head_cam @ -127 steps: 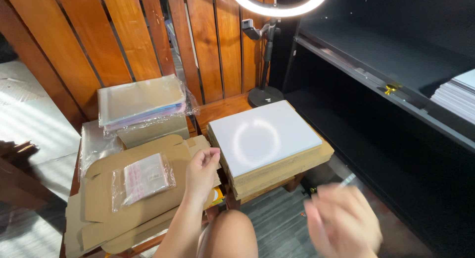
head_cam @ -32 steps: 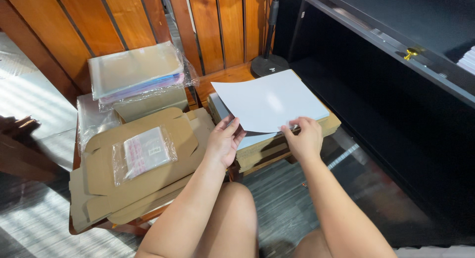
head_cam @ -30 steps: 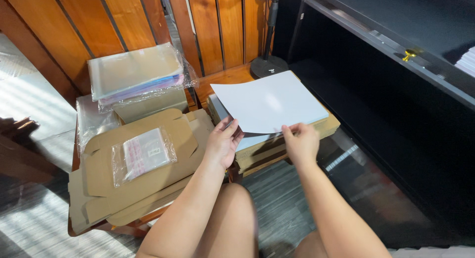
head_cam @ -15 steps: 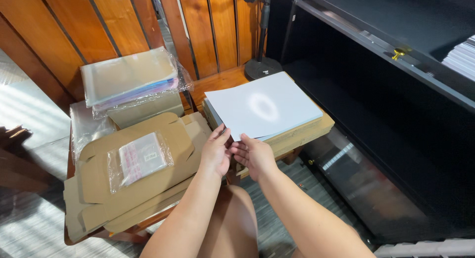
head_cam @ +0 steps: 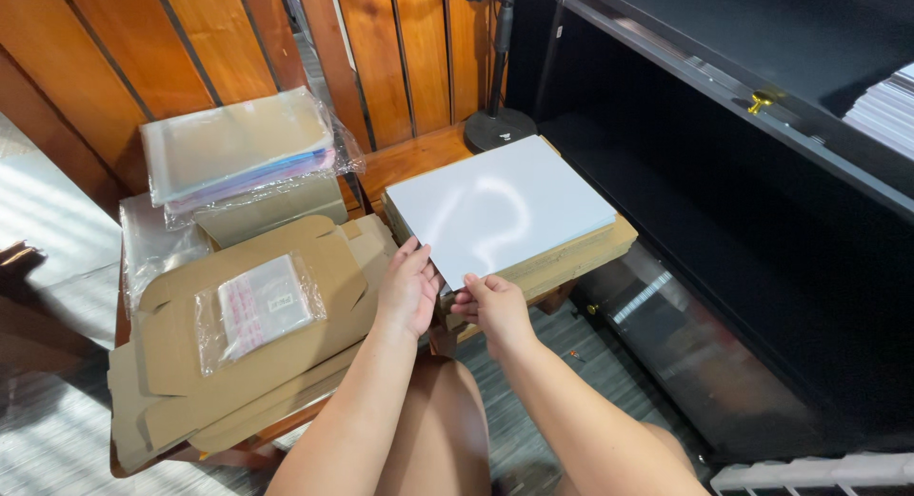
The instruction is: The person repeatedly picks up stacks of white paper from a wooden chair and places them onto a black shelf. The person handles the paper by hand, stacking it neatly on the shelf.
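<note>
While both forearms extend forward over the knees in the head view, the left hand (head_cam: 407,291) and the right hand (head_cam: 490,306) meet at the near corner of a white glossy sheet (head_cam: 495,208). The left hand lies with fingers nearly straight, its fingertips touching the near left edge of the sheet; whether it pinches the edge cannot be told. The right hand is loosely curled, its thumb and fingertips closed on the near corner of the sheet.

The white glossy sheet lies flat on top of a stack of tan boards (head_cam: 571,258), which sits on the wooden tabletop (head_cam: 409,158). A curved glare mark shows on the sheet surface.

Left of the hands, a pile of flat brown cardboard blanks (head_cam: 257,363) rests on the tabletop, touching the stack at its near left side. A small clear plastic bag (head_cam: 257,306) lies on top of the blanks. Behind the blanks, a bundle of clear sleeves (head_cam: 238,148) rests on a tan box (head_cam: 276,210).

Behind the stack, a black round lamp base (head_cam: 500,128) stands on the tabletop, with its pole rising out of view. A wooden slat wall (head_cam: 238,49) runs behind. On the right, a black shelf unit (head_cam: 762,172) stands just beside the stack, with a pile of white paper (head_cam: 885,106) on its upper shelf.
</note>
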